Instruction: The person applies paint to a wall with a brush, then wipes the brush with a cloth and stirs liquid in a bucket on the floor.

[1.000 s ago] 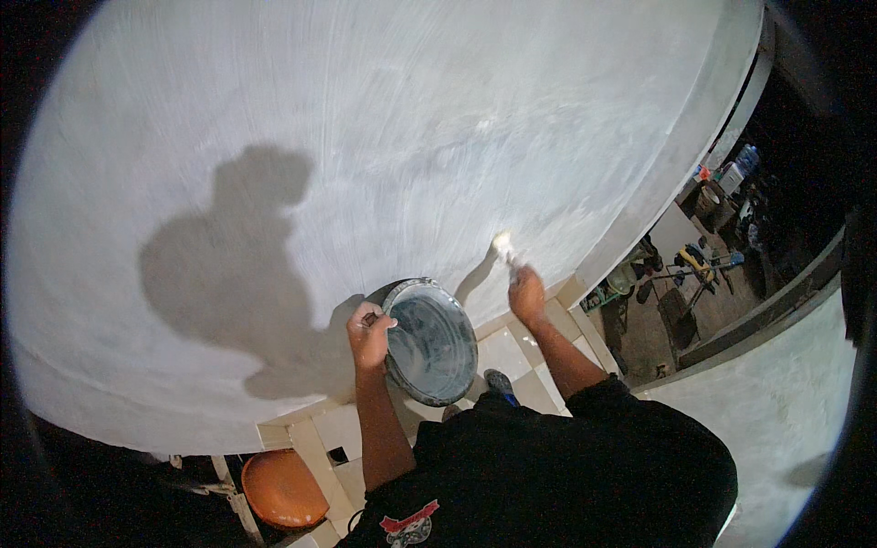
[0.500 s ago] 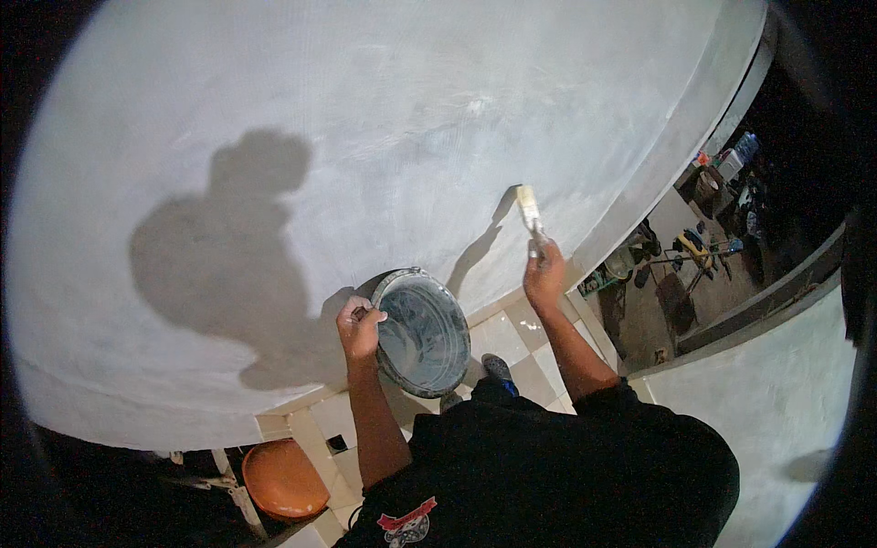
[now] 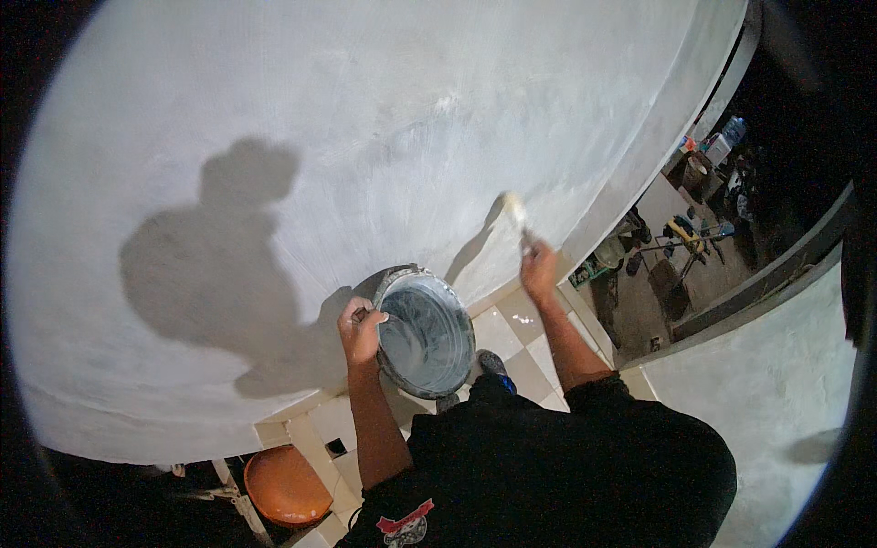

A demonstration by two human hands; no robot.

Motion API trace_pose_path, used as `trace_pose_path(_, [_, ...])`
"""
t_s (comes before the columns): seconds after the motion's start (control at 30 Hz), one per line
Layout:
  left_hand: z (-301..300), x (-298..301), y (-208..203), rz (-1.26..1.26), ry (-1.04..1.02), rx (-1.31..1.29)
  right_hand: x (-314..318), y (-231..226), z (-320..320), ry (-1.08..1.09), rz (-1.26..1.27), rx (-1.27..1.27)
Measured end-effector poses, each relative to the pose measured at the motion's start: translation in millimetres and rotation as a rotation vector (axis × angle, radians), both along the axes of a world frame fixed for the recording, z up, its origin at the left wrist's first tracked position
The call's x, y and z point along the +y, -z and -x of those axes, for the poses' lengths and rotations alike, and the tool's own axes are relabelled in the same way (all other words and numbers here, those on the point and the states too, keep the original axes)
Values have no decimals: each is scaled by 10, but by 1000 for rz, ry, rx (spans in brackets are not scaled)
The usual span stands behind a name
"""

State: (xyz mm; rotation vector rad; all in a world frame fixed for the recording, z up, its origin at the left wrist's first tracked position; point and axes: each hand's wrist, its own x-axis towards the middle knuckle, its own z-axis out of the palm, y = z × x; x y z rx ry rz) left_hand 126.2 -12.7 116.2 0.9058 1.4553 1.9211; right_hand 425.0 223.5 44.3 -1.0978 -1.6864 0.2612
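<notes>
My left hand (image 3: 362, 331) grips the rim of a dark round bucket (image 3: 426, 333), thumb inside the edge. The bucket is tilted and its inner wall is smeared with whitish liquid. My right hand (image 3: 539, 267) is closed round the handle of a paintbrush (image 3: 514, 212), whose pale bristles point up at the wall and look blurred. Before me stands a whitish, unevenly coated wall (image 3: 384, 137). The brush tip is at the wall's lower right part, close to its own shadow; firm contact is hard to make out.
Light floor tiles (image 3: 498, 331) lie under my feet, with a small dark drain (image 3: 336, 447) at left. An orange basin (image 3: 287, 486) stands at lower left beside a wooden frame. Past a doorway sill (image 3: 767, 297) at right lie scattered tools (image 3: 690, 236). Another pale wall (image 3: 749, 402) rises at lower right.
The brush has swung slightly left, its bristles now smeared by motion. My left hand still holds the bucket in nearly the same place. The view has shifted a little.
</notes>
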Motion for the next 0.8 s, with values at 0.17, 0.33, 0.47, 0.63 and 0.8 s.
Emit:
trace_pose_path(0.17, [48, -66, 18, -38, 13, -37, 46, -742, 168, 82, -23, 144])
trace_pose_path(0.33, [-131, 90, -115, -14, 68, 8, 292, 956, 104, 48, 376, -410])
trace_pose_path(0.47, [93, -66, 36, -48, -17, 0, -334, 880, 439, -207, 503, -294])
trace_pose_path(0.63, [63, 139, 120, -75, 80, -19, -39, 387, 175, 66, 117, -54])
trace_pose_path(0.8, [250, 81, 243, 2, 106, -29, -392, -371, 550, 167, 40, 126])
